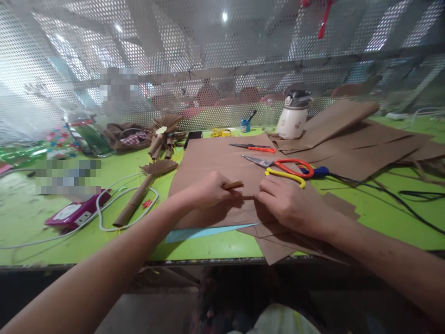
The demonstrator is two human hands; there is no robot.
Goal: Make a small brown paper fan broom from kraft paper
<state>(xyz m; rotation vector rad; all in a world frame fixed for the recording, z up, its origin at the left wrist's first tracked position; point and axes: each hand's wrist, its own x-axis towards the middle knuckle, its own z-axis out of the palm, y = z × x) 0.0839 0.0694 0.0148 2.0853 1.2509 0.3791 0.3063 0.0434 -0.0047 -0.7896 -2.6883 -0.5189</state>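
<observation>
I record the left hand (212, 189) with its fingers closed around a brown paper strip (234, 185), one end of which projects from the grip toward the right hand (283, 202). The strip lies above the middle of a large brown sheet (208, 157). The right hand is curled, knuckles up, low over the right part of the same sheet. A thin brown edge runs toward its fingertips; I cannot tell from my feed whether they pinch it.

Just beyond the right hand I note large scissors (257, 160) with one red and one yellow handle loop, blades pointing left. Farther back on the sheet lies a smaller orange-handled tool (259, 148). A light blue sheet (205, 233) shows under the near edge of the brown sheet.

To the left, on the green table (222, 250), I find a paper fan with a rolled stem (137, 202), a white cord (100, 218) near it and a purple power strip (78, 214). At the rear stand a blue jar (245, 125) and a pale jug with a dark lid (292, 121). Brown sheets (365, 144) lie in an uneven pile on the right.
</observation>
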